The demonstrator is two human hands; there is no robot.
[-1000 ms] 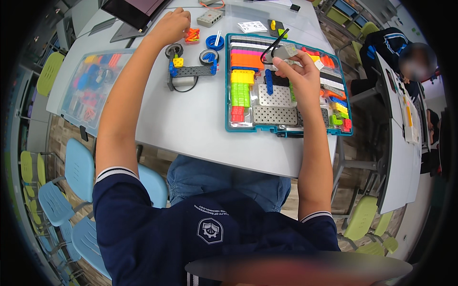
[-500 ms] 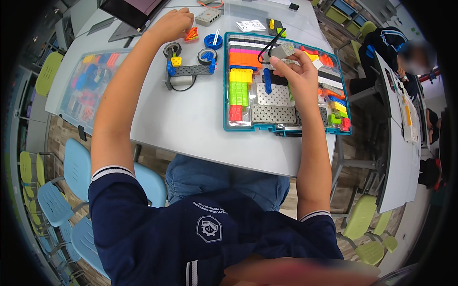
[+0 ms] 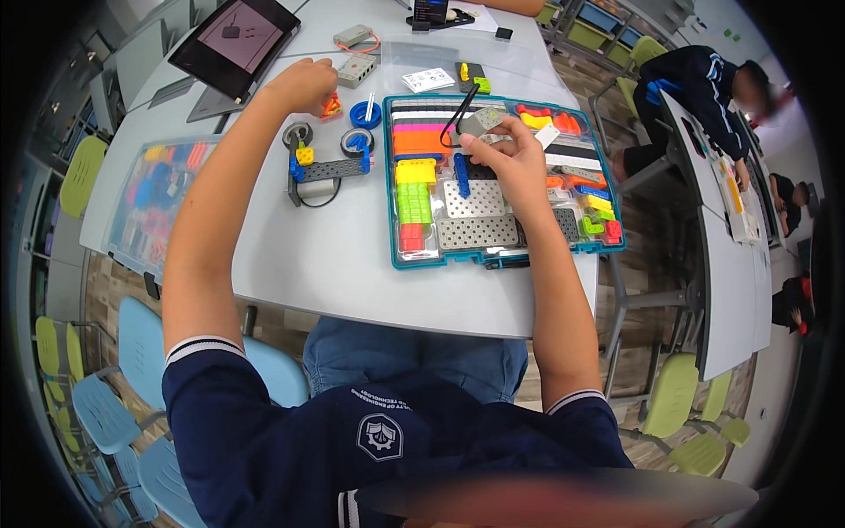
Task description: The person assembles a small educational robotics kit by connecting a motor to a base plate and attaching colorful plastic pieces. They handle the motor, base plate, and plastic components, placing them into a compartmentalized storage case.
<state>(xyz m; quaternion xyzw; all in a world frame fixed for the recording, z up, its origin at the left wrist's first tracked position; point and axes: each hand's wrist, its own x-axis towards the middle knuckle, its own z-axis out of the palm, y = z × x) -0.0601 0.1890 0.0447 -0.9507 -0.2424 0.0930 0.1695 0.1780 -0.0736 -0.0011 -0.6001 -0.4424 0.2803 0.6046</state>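
My right hand (image 3: 512, 158) is over the teal parts tray (image 3: 393, 220) and pinches a small grey block (image 3: 481, 121) with a black cable (image 3: 459, 113) running off it. My left hand (image 3: 304, 84) is stretched to the far left of the grey table (image 3: 334, 264), fingers curled beside a small red-orange piece (image 3: 332, 106). Whether it grips that piece is not clear. Between the hands lies a grey beam assembly (image 3: 327, 169) with blue and yellow connectors and a wheel. The tray holds orange, yellow, green, red and grey perforated parts.
A tablet (image 3: 234, 40) stands at the far left. A grey box with a cable (image 3: 356, 69) and a blue ring (image 3: 364, 114) lie behind the assembly. A clear lidded bin of coloured parts (image 3: 151, 198) sits at the table's left. Other people sit at a table to the right (image 3: 704, 84). Blue chairs (image 3: 141, 352) stand below.
The view has shifted slightly; my left hand stays at the far left by the red-orange piece. My right hand keeps the grey block over the tray, lifted a little.
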